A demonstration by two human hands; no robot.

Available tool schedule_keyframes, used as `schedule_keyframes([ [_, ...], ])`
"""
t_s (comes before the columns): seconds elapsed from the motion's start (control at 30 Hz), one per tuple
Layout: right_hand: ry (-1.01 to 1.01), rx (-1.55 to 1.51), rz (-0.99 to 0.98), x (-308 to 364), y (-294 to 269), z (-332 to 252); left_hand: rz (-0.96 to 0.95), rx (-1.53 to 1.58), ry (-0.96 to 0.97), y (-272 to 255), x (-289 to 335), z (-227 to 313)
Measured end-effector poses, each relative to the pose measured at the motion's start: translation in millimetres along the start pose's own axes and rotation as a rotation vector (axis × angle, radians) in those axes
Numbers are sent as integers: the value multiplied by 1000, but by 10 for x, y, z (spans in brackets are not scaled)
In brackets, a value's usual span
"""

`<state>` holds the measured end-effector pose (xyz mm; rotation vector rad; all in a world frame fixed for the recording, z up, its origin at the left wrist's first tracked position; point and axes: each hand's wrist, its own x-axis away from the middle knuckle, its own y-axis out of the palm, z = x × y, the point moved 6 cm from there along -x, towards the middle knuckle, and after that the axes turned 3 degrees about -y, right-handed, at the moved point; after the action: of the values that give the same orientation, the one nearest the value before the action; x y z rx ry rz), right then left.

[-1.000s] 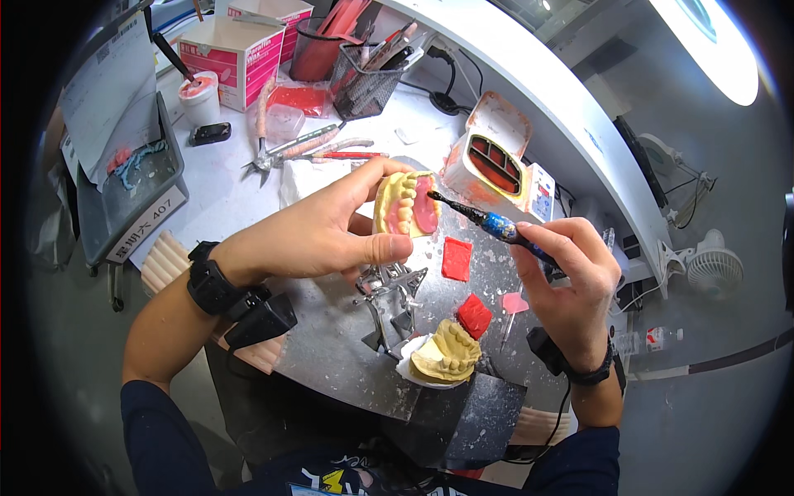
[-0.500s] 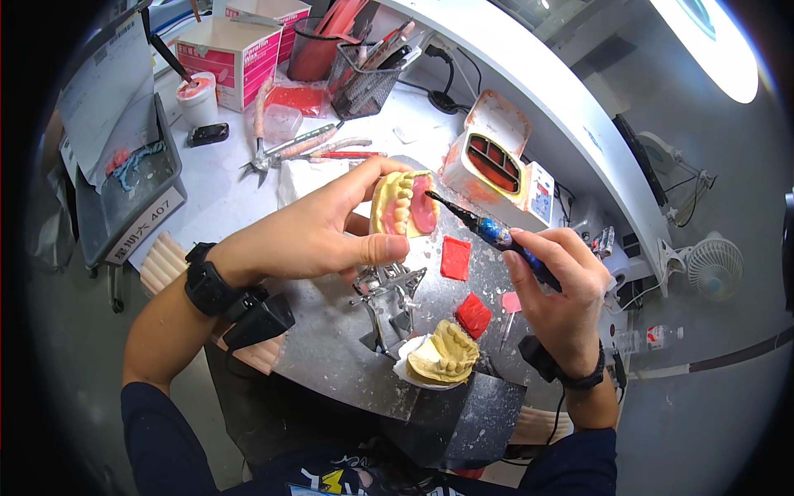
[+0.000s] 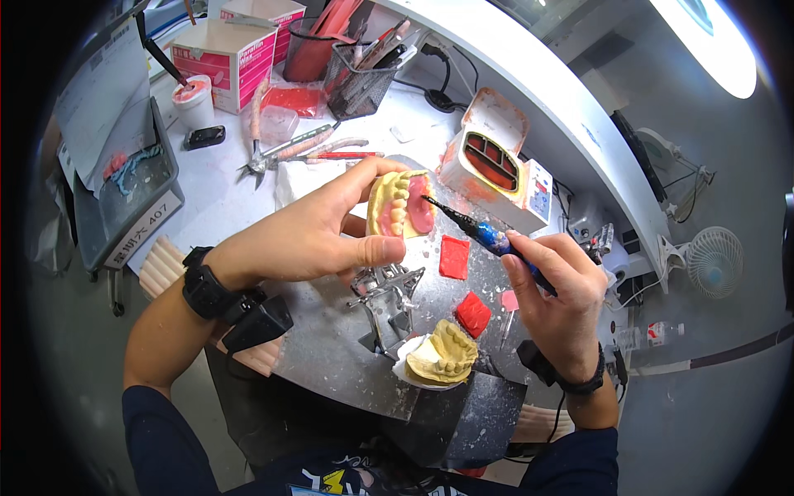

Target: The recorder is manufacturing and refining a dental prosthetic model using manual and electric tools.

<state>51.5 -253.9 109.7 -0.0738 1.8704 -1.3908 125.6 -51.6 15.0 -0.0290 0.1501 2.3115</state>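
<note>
My left hand (image 3: 331, 219) grips a yellow plaster dental model (image 3: 384, 198) that carries artificial teeth and pink wax (image 3: 420, 213). The model is held up above the bench with its pink inner side facing right. My right hand (image 3: 562, 285) is closed around a blue-handled wax carving tool (image 3: 493, 237), and its dark tip meets or nearly meets the pink wax. Under my left hand stands a metal articulator (image 3: 387, 302). A second yellow dental model (image 3: 451, 354) sits on a white base beside it, teeth facing up.
Red wax pieces (image 3: 454, 257) lie right of the articulator. Behind stand a wax heater (image 3: 494, 165) with an open lid, a mesh pen holder (image 3: 361, 81), pliers (image 3: 258, 157) and a wax box (image 3: 227, 66). A grey tray (image 3: 165, 178) is at left; a small fan (image 3: 713, 263) at right.
The tool's tip has shifted slightly left and down along the pink wax, with my right hand following. The model in my left hand stays nearly still; the whole view shifted a little.
</note>
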Motion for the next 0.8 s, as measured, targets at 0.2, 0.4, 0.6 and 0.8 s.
schedule_keyframes([
  [0.2,-25,24,35,-3,-13,-5,1,-3,28,-1,-7,5],
  [0.4,-12,34,13,-20,-15,-5,-11,26,-1,-3,-4,-13],
  [0.6,4,27,-2,-32,-15,-16,8,4,-10,-12,-2,-44],
  [0.8,-55,82,27,-42,-116,-20,4,0,-8,8,-43,-29],
])
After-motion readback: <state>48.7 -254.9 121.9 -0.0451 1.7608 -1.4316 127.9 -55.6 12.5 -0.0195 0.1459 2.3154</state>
